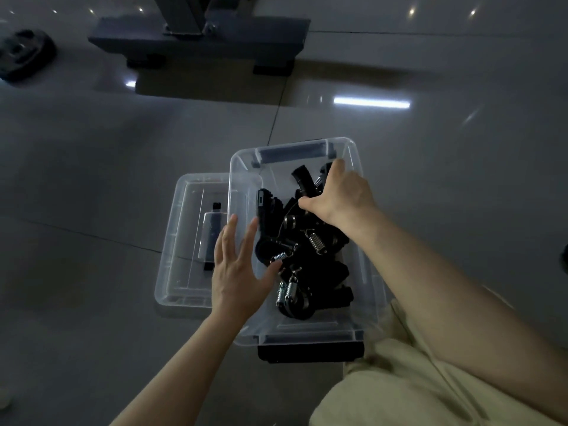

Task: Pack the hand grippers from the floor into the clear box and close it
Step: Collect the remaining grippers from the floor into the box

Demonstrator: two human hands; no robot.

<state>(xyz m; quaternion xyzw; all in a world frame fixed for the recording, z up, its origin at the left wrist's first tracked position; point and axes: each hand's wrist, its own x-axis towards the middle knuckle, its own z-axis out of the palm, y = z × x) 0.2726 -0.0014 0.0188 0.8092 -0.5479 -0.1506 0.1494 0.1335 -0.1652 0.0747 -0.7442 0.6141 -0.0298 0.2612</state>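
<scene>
Right hand (341,198) fingers curl down among black foam-handled hand grippers (302,241) with steel coil springs, heaped inside the clear box (242,167); whether they grip one, I cannot tell. Left hand (236,269) hovers flat, fingers straight. Packing looks nearly finished; the transparent lid (172,256) lies beside it on glossy floor tiles (92,179).

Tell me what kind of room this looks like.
Probably a home gym or workout room: glossy tiled floor, the steel base of an exercise machine, a dark weight plate, and a clear box full of hand grippers.
</scene>
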